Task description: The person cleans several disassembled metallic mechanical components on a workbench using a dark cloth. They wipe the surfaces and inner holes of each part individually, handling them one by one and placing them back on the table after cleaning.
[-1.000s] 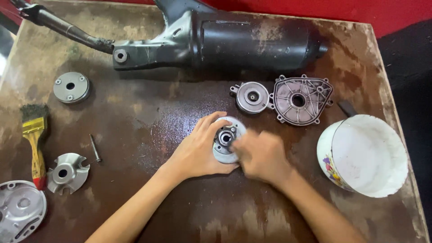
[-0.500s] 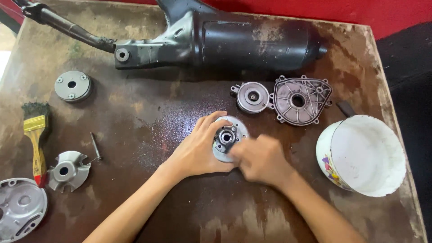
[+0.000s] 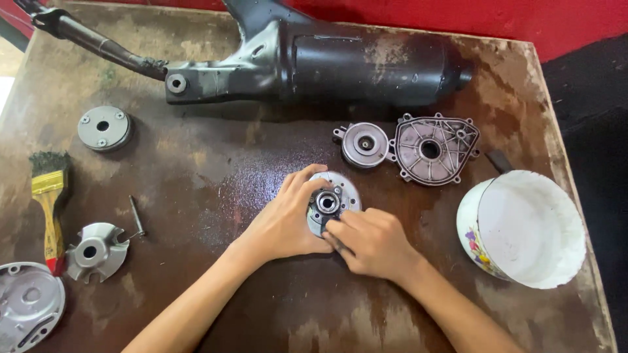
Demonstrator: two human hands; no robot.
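Since a second ago the right hand (image 3: 369, 243) has settled, pinching the hub of the stiff, heavy-looking metal disc (image 3: 335, 196), whose rim the left hand (image 3: 288, 219) clasps

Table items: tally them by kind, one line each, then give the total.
Loose metal engine parts: 6, including the round disc held by the left hand and right hand
Exhaust muffler: 1
Paintbrush: 1
White bowl: 1
Metal pin: 1
Total: 10
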